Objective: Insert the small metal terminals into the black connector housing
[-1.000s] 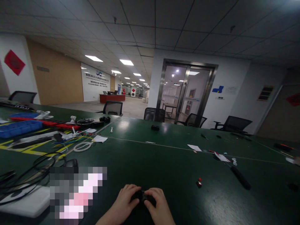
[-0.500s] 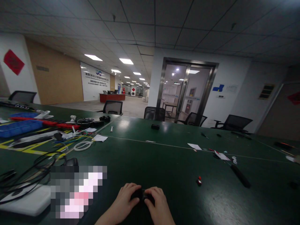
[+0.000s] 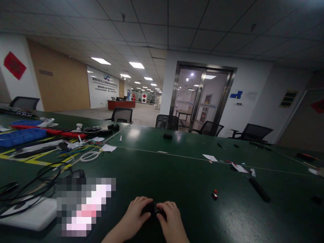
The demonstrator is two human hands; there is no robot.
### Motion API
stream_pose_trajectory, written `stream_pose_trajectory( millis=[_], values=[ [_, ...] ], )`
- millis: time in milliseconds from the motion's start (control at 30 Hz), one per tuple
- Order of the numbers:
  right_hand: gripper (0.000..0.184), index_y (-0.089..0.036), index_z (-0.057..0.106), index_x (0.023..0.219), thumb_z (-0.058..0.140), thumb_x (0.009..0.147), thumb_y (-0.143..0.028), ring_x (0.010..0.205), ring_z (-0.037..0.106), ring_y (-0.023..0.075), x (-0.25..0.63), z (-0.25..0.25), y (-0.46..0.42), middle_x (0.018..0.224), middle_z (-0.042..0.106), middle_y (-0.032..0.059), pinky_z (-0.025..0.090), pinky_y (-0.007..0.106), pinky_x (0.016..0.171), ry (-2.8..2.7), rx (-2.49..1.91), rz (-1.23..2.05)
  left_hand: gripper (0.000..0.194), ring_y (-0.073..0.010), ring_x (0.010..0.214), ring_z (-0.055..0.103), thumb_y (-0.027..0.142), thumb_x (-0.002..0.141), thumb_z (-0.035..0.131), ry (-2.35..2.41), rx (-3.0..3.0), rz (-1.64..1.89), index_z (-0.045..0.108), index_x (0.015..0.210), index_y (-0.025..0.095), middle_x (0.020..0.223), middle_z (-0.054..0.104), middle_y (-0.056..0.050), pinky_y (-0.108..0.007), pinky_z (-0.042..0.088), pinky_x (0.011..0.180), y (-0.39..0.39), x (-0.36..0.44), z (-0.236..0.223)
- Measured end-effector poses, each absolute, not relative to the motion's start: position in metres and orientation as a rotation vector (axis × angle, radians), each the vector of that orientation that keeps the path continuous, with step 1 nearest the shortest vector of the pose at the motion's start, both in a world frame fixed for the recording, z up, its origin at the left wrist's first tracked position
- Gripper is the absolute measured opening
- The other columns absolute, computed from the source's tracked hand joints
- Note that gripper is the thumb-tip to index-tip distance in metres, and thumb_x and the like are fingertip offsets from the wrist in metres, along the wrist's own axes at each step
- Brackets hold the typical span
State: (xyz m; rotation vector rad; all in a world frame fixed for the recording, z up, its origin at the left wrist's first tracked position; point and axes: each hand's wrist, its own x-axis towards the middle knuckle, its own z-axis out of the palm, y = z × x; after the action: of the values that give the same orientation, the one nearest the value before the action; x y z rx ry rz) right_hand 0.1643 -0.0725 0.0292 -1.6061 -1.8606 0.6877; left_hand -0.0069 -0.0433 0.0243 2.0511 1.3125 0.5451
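Observation:
Both hands meet low in the middle of the view, around a small black object [image 3: 153, 210] whose kind I cannot make out. My left hand [image 3: 138, 212] is closed on its left end, thumb below and fingers over the top. On the right end, my right hand [image 3: 170, 214] grips it the same way. Fingers hide most of the object, and only its dark middle shows between them. Beneath it lies the dark green tabletop [image 3: 187, 189]. A small red and silver piece [image 3: 215, 194] rests to the right of my hands.
At left are a blurred-out patch [image 3: 86, 207], a white box [image 3: 32, 214], black cables, a coiled white cable [image 3: 89, 156] and a blue tray [image 3: 22, 137]. A black bar [image 3: 259, 189] lies at right. Farther off are a wrench [image 3: 120, 138], a black block [image 3: 167, 136] and chairs.
Both hands stay on the black object in nearly the same place. The view has shifted very slightly; nothing else has visibly moved.

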Motion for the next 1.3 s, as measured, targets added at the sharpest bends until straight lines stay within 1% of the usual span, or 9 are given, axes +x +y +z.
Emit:
stream_pose_trajectory(
  millis=[267,333,433,500,600,800,967,1167,1300],
  values=[
    [0.029,-0.030,0.064,0.092,0.053,0.068,-0.018,0.100,0.050,0.0226,0.167,0.028,-0.072,0.099,0.057,0.0016,0.038,0.034,0.086,-1.825,-1.659,0.683,0.042,-0.0208,0.109,0.044,0.018,0.074,0.049,1.305,2.077,0.579,0.052,0.116,0.022,0.117,0.054,-0.004,-0.033,0.030,0.095,-0.041,-0.007,0.017],
    [0.035,-0.031,0.062,0.098,0.055,0.066,-0.018,0.103,0.050,0.0230,0.169,0.025,-0.072,0.105,0.056,0.0010,0.037,0.035,0.089,-1.787,-1.659,0.733,0.041,-0.0204,0.109,0.045,0.019,0.075,0.048,1.300,2.081,0.598,0.052,0.116,0.022,0.117,0.054,-0.004,-0.033,0.031,0.095,-0.041,-0.007,0.015],
    [0.049,-0.031,0.055,0.111,0.058,0.064,-0.018,0.111,0.046,0.0240,0.172,0.020,-0.071,0.116,0.053,0.0007,0.034,0.037,0.094,-1.697,-1.650,0.788,0.041,-0.0199,0.109,0.044,0.019,0.077,0.047,1.315,2.091,0.590,0.052,0.117,0.024,0.118,0.053,-0.004,-0.033,0.031,0.095,-0.041,-0.007,0.015],
    [0.052,-0.031,0.053,0.114,0.057,0.064,-0.019,0.114,0.044,0.0244,0.174,0.017,-0.070,0.120,0.052,0.0008,0.033,0.039,0.096,-1.651,-1.652,0.809,0.041,-0.0198,0.110,0.044,0.018,0.077,0.046,1.324,2.096,0.570,0.051,0.118,0.024,0.119,0.053,-0.004,-0.034,0.031,0.095,-0.041,-0.007,0.016],
    [0.050,-0.031,0.054,0.113,0.056,0.065,-0.018,0.114,0.045,0.0244,0.175,0.013,-0.069,0.117,0.054,0.0006,0.033,0.040,0.097,-1.645,-1.657,0.833,0.040,-0.0197,0.112,0.043,0.018,0.079,0.043,1.337,2.093,0.547,0.051,0.118,0.023,0.121,0.052,-0.004,-0.034,0.031,0.096,-0.042,-0.006,0.019],
    [0.041,-0.028,0.059,0.106,0.055,0.066,-0.018,0.108,0.050,0.0236,0.174,0.014,-0.069,0.110,0.059,0.0016,0.037,0.038,0.093,-1.628,-1.655,0.799,0.037,-0.0206,0.112,0.043,0.020,0.081,0.041,1.336,2.107,0.578,0.052,0.116,0.025,0.120,0.053,-0.003,-0.035,0.031,0.096,-0.041,-0.006,0.016],
    [0.040,-0.028,0.060,0.104,0.056,0.065,-0.019,0.105,0.051,0.0233,0.174,0.016,-0.069,0.108,0.059,0.0015,0.038,0.036,0.090,-1.654,-1.655,0.802,0.037,-0.0199,0.111,0.044,0.018,0.081,0.041,1.329,2.096,0.567,0.052,0.116,0.024,0.119,0.053,-0.004,-0.034,0.032,0.095,-0.041,-0.006,0.019],
    [0.035,-0.028,0.063,0.099,0.058,0.065,-0.021,0.103,0.052,0.0227,0.174,0.017,-0.068,0.104,0.061,0.0020,0.037,0.035,0.091,-1.707,-1.592,0.753,0.036,-0.0188,0.110,0.045,0.018,0.079,0.043,1.352,2.093,0.581,0.053,0.114,0.025,0.117,0.055,-0.003,-0.033,0.033,0.095,-0.039,-0.006,0.015],
    [0.033,-0.029,0.063,0.097,0.059,0.065,-0.023,0.104,0.052,0.0228,0.174,0.020,-0.069,0.104,0.061,0.0013,0.036,0.035,0.091,-1.716,-1.596,0.767,0.037,-0.0196,0.110,0.045,0.019,0.079,0.043,1.354,2.082,0.594,0.052,0.114,0.026,0.117,0.055,-0.002,-0.033,0.033,0.095,-0.041,-0.005,0.016]
  ],
)
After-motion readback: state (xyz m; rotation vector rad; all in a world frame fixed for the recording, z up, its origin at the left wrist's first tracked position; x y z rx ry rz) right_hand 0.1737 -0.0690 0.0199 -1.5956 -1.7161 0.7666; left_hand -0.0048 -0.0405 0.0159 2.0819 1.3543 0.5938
